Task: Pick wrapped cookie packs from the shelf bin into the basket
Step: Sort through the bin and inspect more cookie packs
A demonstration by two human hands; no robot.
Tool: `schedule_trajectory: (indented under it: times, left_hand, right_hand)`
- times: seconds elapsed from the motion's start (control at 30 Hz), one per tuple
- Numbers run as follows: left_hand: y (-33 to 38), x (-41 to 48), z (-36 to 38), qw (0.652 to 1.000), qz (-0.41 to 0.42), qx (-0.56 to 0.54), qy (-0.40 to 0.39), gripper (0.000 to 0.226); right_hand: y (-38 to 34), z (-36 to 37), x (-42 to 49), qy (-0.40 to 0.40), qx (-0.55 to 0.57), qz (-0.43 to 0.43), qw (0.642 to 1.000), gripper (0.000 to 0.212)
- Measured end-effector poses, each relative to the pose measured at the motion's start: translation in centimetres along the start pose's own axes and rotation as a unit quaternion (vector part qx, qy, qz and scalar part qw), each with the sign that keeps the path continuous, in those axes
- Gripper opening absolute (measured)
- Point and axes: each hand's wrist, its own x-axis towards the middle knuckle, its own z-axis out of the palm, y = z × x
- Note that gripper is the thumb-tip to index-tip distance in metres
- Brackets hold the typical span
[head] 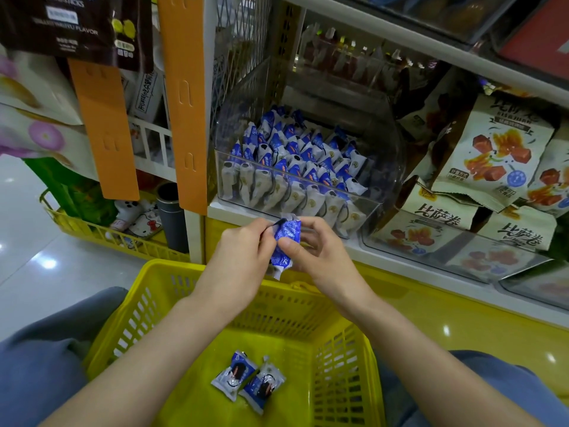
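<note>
A clear plastic shelf bin (381, 208) holds several blue-and-white wrapped cookie packs (295, 161) in rows. Just in front of the bin, both hands hold one blue cookie pack (288, 234) above the far rim of the yellow basket (144, 300). My left hand (243, 251) pinches the pack's top left edge. My right hand (314, 245) grips its right side, thumb across the front. Two cookie packs (248, 380) lie side by side on the basket floor.
Beige snack bags (492, 149) fill the bin to the right. An orange hanging strip (181, 97) runs down left of the bin. A second yellow basket (101, 232) with toys stands on the shiny floor at left. My knees flank the basket.
</note>
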Motion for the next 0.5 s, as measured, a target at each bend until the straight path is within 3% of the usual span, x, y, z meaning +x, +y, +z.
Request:
schedule_trajectory:
  times: [0.13, 0.27, 0.4, 0.5]
  left_hand:
    - [0.4, -0.2, 0.3, 0.998, 0.006, -0.031, -0.059, 0.028]
    - [0.7, -0.1, 0.3, 0.99, -0.042, -0.098, -0.098, 0.034]
    - [1.6, 0.0, 0.0, 0.919, -0.153, -0.337, -0.132, 0.018]
    - [1.8, -0.1, 0.2, 0.932, -0.145, -0.323, -0.085, 0.011]
  right_hand:
    - [0.0, -0.1, 0.1, 0.03, 0.029, -0.002, 0.999, 0.025]
    - [0.3, -0.3, 0.4, 0.05, 0.016, -0.012, 0.999, 0.026]
    - [0.6, -0.2, 0.5, 0.091, -0.11, -0.087, 0.986, 0.04]
    - [1.0, 0.3, 0.1, 0.095, -0.243, -0.151, 0.953, 0.053]
